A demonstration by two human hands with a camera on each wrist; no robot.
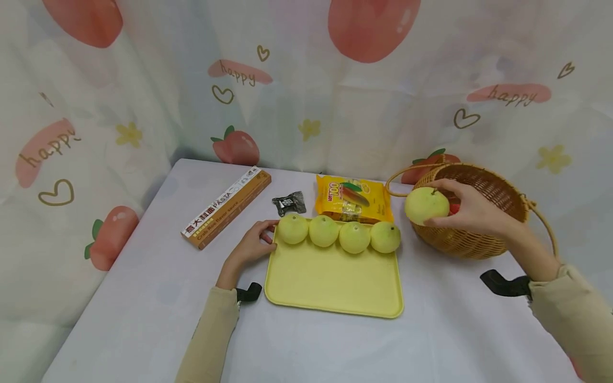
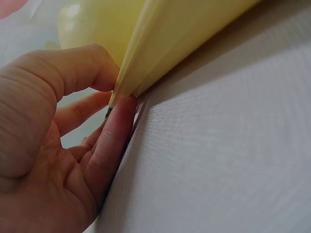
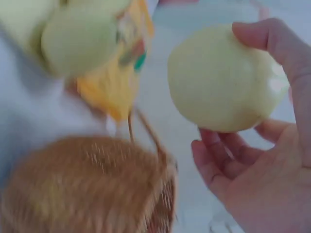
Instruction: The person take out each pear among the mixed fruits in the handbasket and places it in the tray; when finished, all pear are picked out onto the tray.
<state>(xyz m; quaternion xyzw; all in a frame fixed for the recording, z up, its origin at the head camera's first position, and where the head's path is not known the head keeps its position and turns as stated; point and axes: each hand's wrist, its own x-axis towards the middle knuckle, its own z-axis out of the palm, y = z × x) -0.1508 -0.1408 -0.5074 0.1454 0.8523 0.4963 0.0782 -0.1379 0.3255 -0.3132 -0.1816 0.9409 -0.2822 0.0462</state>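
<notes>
My right hand grips a round yellow-green pear, thumb on one side and fingers on the other, held up in front of the basket's left rim. Up close in the right wrist view, the pear looks smooth and pale. Several like pears sit in a row along the far edge of a yellow tray. At that tray's far left corner, my left hand pinches the rim. The left wrist view has the thumb at the rim of the tray and a finger beneath.
A wicker basket with a looped handle stands at the right, something red inside. Behind the tray lie a yellow mango-print packet and a small black wrapped piece. A pasta box lies slanted at the left. Printed curtains surround the table.
</notes>
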